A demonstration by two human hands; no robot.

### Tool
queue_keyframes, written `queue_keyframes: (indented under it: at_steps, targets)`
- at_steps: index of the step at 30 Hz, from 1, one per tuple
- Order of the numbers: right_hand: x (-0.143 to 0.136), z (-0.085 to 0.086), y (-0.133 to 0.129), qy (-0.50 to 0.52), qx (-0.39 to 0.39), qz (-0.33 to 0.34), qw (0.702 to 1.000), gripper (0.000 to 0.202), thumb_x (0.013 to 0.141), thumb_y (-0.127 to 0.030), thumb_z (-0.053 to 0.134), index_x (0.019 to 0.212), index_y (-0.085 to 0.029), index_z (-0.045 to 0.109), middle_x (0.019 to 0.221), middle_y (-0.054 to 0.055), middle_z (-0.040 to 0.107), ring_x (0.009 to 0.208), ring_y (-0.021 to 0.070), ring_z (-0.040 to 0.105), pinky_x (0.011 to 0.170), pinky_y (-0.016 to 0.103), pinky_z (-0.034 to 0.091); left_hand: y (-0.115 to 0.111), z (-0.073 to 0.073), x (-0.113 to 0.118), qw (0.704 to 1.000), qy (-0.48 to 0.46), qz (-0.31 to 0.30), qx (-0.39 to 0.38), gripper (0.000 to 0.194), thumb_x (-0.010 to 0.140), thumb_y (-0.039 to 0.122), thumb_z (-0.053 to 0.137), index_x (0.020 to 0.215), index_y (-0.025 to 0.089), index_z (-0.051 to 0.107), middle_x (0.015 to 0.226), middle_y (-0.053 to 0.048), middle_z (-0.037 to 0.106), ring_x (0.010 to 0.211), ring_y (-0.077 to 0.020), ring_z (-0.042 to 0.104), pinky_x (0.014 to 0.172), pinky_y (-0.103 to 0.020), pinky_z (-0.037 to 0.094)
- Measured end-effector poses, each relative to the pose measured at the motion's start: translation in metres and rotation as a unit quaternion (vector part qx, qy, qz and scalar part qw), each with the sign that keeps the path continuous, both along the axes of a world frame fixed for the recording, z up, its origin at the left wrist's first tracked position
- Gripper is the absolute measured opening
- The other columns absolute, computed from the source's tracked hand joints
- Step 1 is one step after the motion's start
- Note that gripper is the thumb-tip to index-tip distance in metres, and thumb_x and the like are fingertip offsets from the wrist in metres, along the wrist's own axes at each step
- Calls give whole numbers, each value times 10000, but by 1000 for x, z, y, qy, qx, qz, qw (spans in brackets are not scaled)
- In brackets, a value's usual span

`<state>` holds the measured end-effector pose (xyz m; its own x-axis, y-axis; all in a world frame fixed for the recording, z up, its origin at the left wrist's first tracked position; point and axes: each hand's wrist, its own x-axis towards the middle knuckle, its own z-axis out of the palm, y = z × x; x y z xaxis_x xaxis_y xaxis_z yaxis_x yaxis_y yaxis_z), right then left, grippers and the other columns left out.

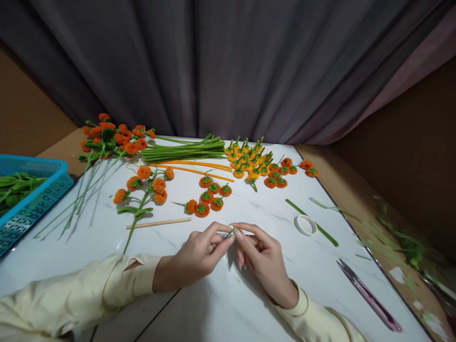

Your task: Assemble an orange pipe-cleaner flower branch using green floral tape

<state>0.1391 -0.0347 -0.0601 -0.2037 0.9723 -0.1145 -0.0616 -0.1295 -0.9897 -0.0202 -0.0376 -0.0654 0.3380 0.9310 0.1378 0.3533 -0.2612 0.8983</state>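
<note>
My left hand (197,251) and my right hand (261,259) meet fingertip to fingertip above the white table. Both are closed in a pinch on a small, thin green strip (230,233), mostly hidden by the fingers; its exact kind cannot be made out. Just beyond them lie several small orange pumpkins (202,209) of fuzzy chenille stem with green tops. To the left rests a green stalk (140,211) bearing orange pumpkins and leaves, across a thin wooden stick (160,223).
Green chenille stems (185,150) lie at the back beside yellow pumpkins (249,159). Finished orange sprays (107,135) are at back left, near a blue basket (35,199). On the right are a white ring (305,225) and pink-handled snips (370,297).
</note>
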Motion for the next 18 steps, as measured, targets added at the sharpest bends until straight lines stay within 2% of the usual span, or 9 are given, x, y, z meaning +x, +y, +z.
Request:
queue_keyframes:
  at_steps: [7, 12, 15, 18]
  targets:
    - [0, 1, 1, 31, -21, 10, 999, 300, 834, -392, 629, 960, -120, 631, 384, -68, 503, 311, 39, 335, 355, 181, 254, 1, 0, -1, 1000, -4, -1, -14, 163, 927, 251, 424, 970, 152, 546, 494, 98, 410, 408, -59, 289, 404, -168, 222]
    - [0, 3, 1, 47, -40, 10, 998, 310, 819, -405, 645, 954, -131, 592, 376, -68, 512, 308, 40, 348, 339, 162, 225, 2, 0, -1, 1000, 19, -9, 22, 183, 935, 215, 386, 990, 141, 544, 487, 100, 382, 396, -62, 334, 399, -163, 269]
    - [0, 4, 1, 54, -46, 9, 997, 314, 816, -419, 647, 943, -144, 563, 375, -70, 520, 302, 31, 326, 334, 151, 216, 3, 0, -2, 993, 48, -17, 103, 190, 937, 174, 354, 982, 141, 535, 571, 50, 524, 411, -58, 403, 410, -160, 318]
    - [0, 5, 2, 57, -47, 14, 997, 309, 822, -428, 641, 928, -162, 526, 383, -72, 533, 299, 24, 306, 333, 140, 214, 5, -3, -3, 962, 95, -32, 253, 224, 936, 121, 313, 980, 124, 532, 801, -63, 649, 442, -50, 461, 405, -158, 338]
